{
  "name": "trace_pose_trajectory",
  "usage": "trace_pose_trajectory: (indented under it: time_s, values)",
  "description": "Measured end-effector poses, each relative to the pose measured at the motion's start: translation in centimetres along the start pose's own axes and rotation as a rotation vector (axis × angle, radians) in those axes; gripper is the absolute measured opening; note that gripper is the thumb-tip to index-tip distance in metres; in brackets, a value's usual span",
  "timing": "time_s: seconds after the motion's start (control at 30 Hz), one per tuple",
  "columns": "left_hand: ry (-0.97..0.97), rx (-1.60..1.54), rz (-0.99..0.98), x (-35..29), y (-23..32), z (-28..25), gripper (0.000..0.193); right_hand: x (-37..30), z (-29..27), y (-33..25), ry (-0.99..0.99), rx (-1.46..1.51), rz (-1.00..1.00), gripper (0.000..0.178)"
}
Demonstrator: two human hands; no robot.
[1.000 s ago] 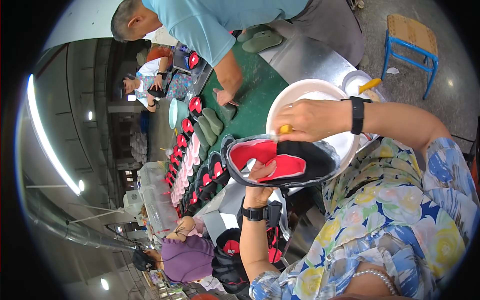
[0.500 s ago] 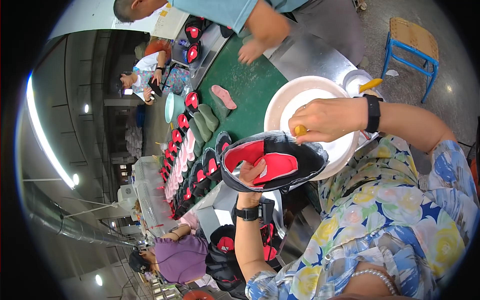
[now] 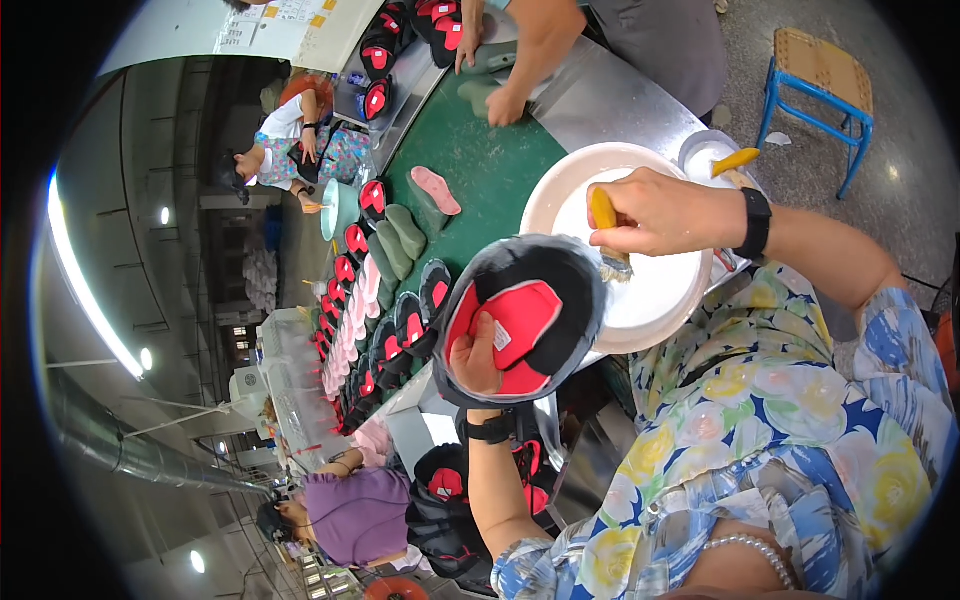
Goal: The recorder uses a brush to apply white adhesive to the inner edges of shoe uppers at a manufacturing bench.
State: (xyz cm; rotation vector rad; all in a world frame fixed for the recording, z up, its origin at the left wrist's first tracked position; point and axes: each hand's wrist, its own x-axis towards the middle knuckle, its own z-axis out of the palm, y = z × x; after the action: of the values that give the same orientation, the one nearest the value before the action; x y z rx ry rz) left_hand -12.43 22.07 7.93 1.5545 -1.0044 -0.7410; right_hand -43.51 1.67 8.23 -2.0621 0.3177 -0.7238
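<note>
My left hand [image 3: 478,360] grips a black shoe upper [image 3: 575,300] with a red lining; the thumb lies inside its opening and the other fingers are hidden beneath. The opening faces up, and its rim has a whitish coat. My right hand [image 3: 675,212] is closed round the yellow handle of a flat brush [image 3: 604,212]. Its bristles point down, over a pale pink basin [image 3: 541,200] of white liquid. Brush and shoe upper are close together but apart.
A green conveyor belt [image 3: 500,165] bears a pink insole [image 3: 436,190], green shoe lasts [image 3: 395,245] and rows of black-and-red uppers [image 3: 410,322]. Beyond the basin, a second yellow-handled brush [image 3: 735,161] lies across a small pot [image 3: 700,155]. A co-worker's hand [image 3: 507,105] reaches onto the belt. A stool [image 3: 822,72] stands at right.
My right hand has lifted the brush off the upper's rim and turned it bristles-down over the basin. The upper has turned and shifted left. The co-worker's hands now hold a green last.
</note>
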Motion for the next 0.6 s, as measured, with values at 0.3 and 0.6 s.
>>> trace_pose_trajectory:
  time_s: [0.3, 0.6]
  values:
    - [0.483, 0.683, 0.585, -0.2, 3.6, 5.2, 0.034, -2.1, 6.1, -3.9, 0.244, 0.261, -0.225, 0.021]
    - [0.436, -0.127, 0.212, 0.0, 0.5, 1.8, 0.015, -0.3, 2.7, 1.3, 0.416, -0.026, -0.132, 0.02]
